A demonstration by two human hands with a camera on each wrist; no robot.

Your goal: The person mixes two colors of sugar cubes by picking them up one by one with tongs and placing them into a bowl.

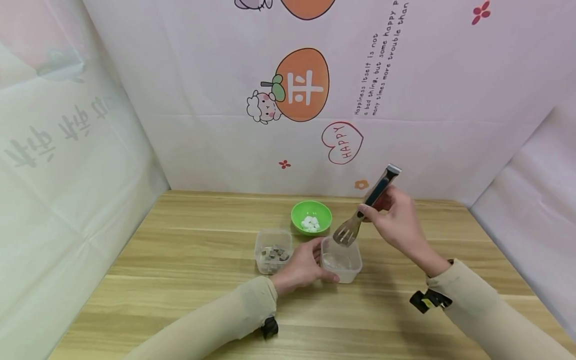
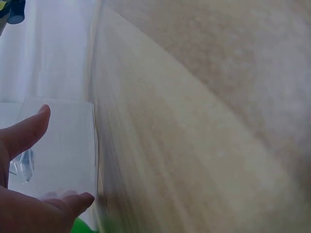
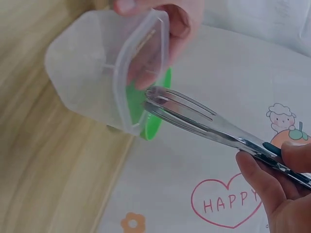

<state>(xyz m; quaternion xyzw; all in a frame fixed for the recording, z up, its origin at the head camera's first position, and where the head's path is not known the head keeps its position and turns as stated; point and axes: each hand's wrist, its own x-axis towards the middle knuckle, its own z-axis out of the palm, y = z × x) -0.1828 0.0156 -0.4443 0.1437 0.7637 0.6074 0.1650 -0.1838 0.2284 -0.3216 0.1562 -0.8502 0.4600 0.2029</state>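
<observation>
My left hand (image 1: 303,265) holds a clear plastic container (image 1: 348,275) by its left side, thumb along the front and fingers behind. In the left wrist view, the thumb and fingers (image 2: 80,201) lie against its pale wall. My right hand (image 1: 398,217) grips metal tongs (image 1: 377,192) with dark handle panels. Their slotted heads point down over the container's back rim, close together. Nothing shows clearly between the tips in the right wrist view. Faint round marks show on the container's bottom; I cannot tell whether anything lies there.
A second clear container (image 1: 273,237) with several small grey metallic cubes (image 1: 275,253) stands left of my left hand. Behind the containers sits a green bowl (image 1: 325,215) holding several white pieces (image 1: 310,223). A printed cloth (image 1: 216,150) hangs along the wooden table's (image 1: 189,240) back edge.
</observation>
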